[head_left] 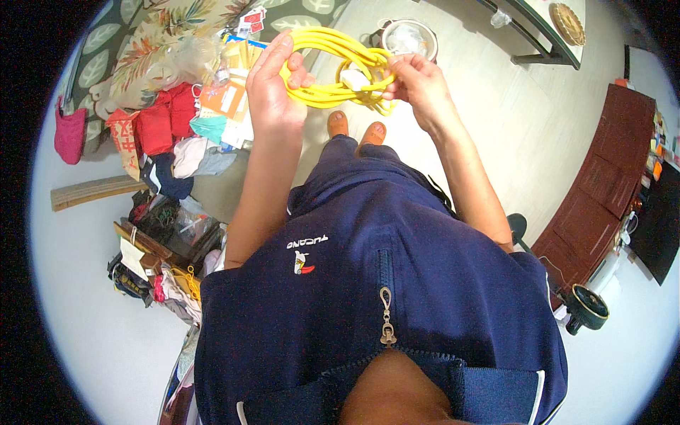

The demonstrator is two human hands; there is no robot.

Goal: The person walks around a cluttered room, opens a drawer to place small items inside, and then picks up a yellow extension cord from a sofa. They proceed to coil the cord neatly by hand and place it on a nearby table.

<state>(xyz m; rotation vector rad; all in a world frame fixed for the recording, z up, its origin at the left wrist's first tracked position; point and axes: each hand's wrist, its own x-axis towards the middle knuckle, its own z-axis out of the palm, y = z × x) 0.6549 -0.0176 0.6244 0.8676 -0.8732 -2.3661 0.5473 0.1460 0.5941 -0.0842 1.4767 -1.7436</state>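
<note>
Yellow cord: I see a long yellow cord (pixel 331 97) wound in big loops, near the top middle of the frame, held up in the air between two hands.
White lump: a small white piece (pixel 355 78) sits among the loops, toward their right side.
Left hand: the left hand (pixel 275 83) has its fingers bent around the left end of the loops, grasping them.
Right hand: the right hand (pixel 423 86) pinches the right end of the loops with thumb and fingers.
Feet: two feet (pixel 338 125) show just below the cord, on the pale floor (pixel 489 120).
Pot: a round pot (pixel 433 45) with a clear bag in it stands at the top middle.
Messy side: red bags (pixel 152 129) and a pink bag (pixel 70 134) are at the upper left.
Other side: a dark red cabinet (pixel 595 184) is at the right.
</note>
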